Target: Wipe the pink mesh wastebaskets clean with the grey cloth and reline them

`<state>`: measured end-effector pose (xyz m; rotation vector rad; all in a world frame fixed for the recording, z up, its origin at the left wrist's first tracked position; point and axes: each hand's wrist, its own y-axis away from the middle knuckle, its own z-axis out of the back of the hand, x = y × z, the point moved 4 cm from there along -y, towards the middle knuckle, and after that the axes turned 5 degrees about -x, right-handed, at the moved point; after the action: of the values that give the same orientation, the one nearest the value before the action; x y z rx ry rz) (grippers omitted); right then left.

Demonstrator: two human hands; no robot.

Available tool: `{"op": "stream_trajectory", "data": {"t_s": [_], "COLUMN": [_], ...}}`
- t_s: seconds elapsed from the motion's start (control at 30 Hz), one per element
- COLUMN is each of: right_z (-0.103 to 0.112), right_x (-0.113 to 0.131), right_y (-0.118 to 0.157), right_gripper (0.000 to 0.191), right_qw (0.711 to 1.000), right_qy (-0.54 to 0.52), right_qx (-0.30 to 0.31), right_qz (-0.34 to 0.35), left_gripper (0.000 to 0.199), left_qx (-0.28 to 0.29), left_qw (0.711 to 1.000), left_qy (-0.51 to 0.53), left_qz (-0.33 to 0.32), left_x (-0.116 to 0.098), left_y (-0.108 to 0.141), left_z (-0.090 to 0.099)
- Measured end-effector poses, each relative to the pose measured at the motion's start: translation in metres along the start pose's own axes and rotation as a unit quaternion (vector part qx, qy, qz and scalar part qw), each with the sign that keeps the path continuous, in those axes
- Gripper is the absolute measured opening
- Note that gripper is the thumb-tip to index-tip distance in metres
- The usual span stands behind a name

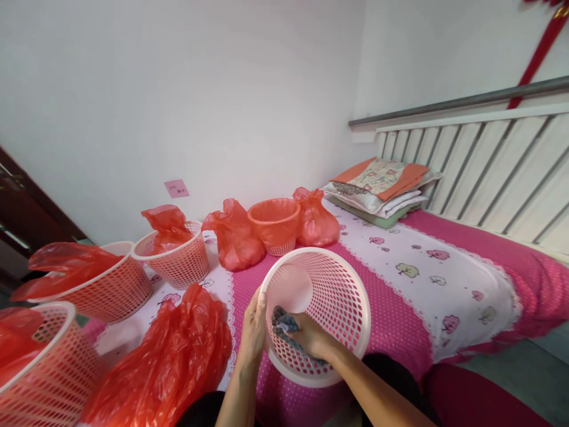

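Note:
A pale pink perforated plastic basket (340,284) lies tilted at the near edge of the bed, its open mouth facing me. My left hand (254,323) is closed on the left side of its rim, thumb over the edge. Inside the basket, my right hand (309,335) bunches a dark grey-blue cloth (284,325) against the lower left wall. To the left of my left arm lies a heap of red plastic bags (178,350).
Several baskets with red bags in them stand at the left, one of them a pink basket (182,261). Near the wall sit a tied red bag (235,237), a red-lined basket (275,222) and another red bag (316,219). Folded bedding (382,184) is stacked by the white headboard (493,172).

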<state>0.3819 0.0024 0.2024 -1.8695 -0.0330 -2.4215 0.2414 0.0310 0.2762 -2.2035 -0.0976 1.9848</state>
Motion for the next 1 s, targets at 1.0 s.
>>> {"op": "stream_trajectory", "data": {"t_s": [1.0], "right_z": [0.074], "right_x": [0.024], "right_y": [0.015], "right_gripper": [0.042], "right_qw": [0.87], "right_qy": [-0.469], "right_qx": [-0.127], "right_qz": [-0.086], "left_gripper": [0.069], "left_qx": [-0.017], "left_qw": [0.999], "left_qy": [-0.016], "left_qz": [0.027], "left_x": [0.002], "left_y": [-0.004], "left_z": [0.012]}}
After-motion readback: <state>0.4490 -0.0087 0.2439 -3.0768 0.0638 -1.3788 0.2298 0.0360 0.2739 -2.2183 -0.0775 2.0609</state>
